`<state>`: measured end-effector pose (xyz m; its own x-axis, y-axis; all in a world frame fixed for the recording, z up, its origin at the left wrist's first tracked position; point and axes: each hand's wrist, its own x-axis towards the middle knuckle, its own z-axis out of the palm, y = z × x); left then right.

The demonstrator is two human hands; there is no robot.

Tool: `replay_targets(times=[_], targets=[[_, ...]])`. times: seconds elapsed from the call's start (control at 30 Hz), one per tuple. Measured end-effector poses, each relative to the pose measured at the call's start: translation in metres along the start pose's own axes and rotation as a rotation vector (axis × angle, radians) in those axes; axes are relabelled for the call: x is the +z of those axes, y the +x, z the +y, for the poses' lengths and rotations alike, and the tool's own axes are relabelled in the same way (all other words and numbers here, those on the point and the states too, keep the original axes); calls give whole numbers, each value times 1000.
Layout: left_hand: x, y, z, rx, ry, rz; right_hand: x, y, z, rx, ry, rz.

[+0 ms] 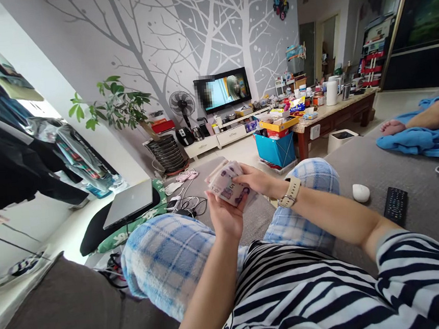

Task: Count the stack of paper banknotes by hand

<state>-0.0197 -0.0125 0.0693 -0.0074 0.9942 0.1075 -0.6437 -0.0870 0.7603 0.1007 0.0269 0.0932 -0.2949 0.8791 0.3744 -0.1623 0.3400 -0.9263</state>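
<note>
The left hand (224, 216) cups a wad of banknotes (224, 185) palm-up above the grey sofa (408, 168). The right hand (254, 178) pinches the wad's upper edge, where notes lie slightly fanned. Notes done and left appear indeterminable from this view.

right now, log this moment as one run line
left hand: holds banknotes | right hand: on top of the banknotes | right wrist: wristwatch | nearby: white computer mouse, TV remote on grey sofa
</note>
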Motion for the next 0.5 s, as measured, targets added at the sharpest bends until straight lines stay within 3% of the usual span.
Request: replay_targets(times=[0.1, 0.23, 0.3, 0.4, 0.5], targets=[[14, 5, 9, 97, 14, -83, 3, 21, -11, 29, -7, 83], [35, 28, 14, 136, 136, -125, -15, 43, -28, -6, -81, 32], [46, 48, 14, 104, 233, -111, -29, 53, -34, 32, -120, -2], [59, 79, 10, 94, 334, -26, -48, 67, -35, 169, -268, 47], [63, 100, 1, 85, 363, 33, -56, 76, -22, 104, -320, 80]])
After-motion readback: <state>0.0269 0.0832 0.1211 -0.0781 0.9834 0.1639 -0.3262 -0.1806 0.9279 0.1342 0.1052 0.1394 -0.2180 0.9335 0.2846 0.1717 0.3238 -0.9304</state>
